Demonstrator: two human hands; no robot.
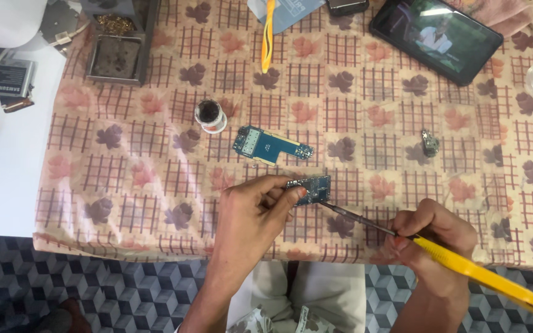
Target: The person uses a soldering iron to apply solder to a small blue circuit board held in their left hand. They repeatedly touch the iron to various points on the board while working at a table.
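The left hand (251, 213) reached up from the near edge of the desk (7, 185), its thumb and fingers pinched on a small blue circuit board (311, 187), which it held just above the patterned cloth (124, 160). The right hand (433, 237) lay off to the right of the left one, nearer the person, its fingers closed around a yellow-handled soldering iron (464, 265). The iron's dark metal tip ran up and to the left from that hand and met the lower right corner of the small board, so the board sat between the two hands, at the left fingertips and a short way from the right knuckles.

Just beyond the left hand, farther from the person, a larger blue circuit board (271, 145) lay flat on the cloth, apart from the held one. To its left stood a small round white pot (210, 115) with dark contents. Well beyond the right hand, a small metal part (429, 143) rested on the cloth, and farther still a dark tablet (436, 37) showed a lit screen. Far beyond the left hand lay yellow tweezers (268, 34) and a dark metal tray (116, 55).
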